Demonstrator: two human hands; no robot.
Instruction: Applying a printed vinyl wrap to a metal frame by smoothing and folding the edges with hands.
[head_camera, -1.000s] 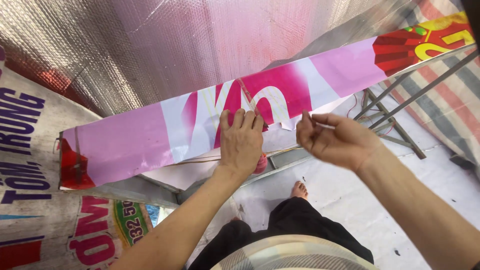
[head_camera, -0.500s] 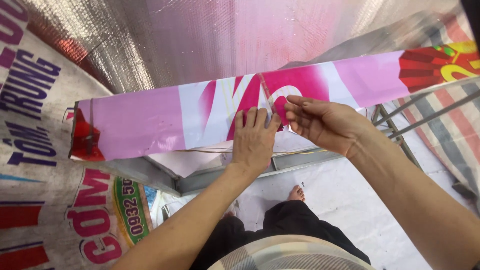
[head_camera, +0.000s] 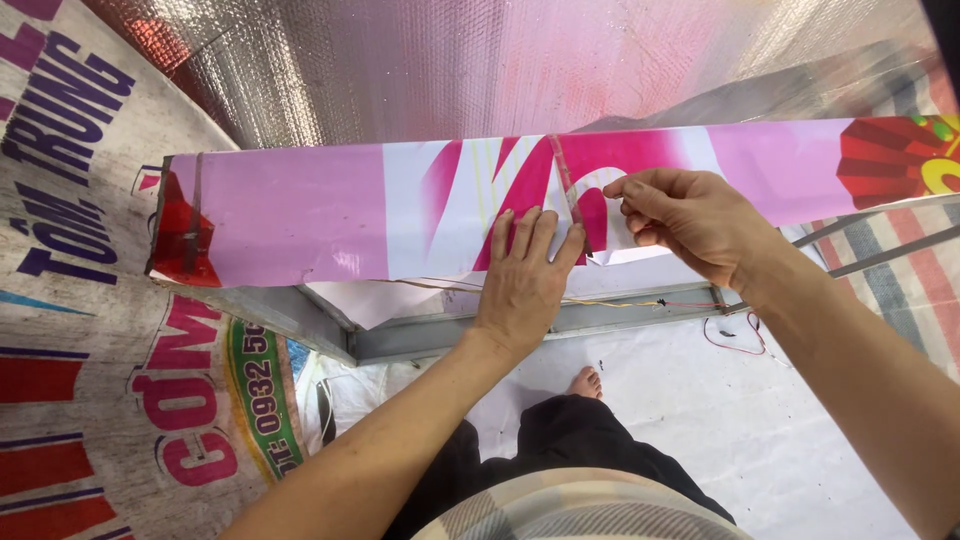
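I am pressing my left hand (head_camera: 522, 285) flat, fingers spread a little, on the pink and white printed banner (head_camera: 330, 215) folded over the grey metal frame (head_camera: 450, 335). My right hand (head_camera: 685, 220) is pinching a clear tape strip (head_camera: 570, 195) just right of it, fingertips closed on the tape.

Two hands showing: left hand (head_camera: 525, 280) and right hand (head_camera: 680, 220), both lying on one pink-and-white printed banner (head_camera: 300, 215). Two strips of clear tape crossing the banner: one (head_camera: 570, 195) between the hands, one (head_camera: 195, 210) near its left end. One bare foot (head_camera: 587, 381) showing below. One red wire (head_camera: 730, 335) trailing.
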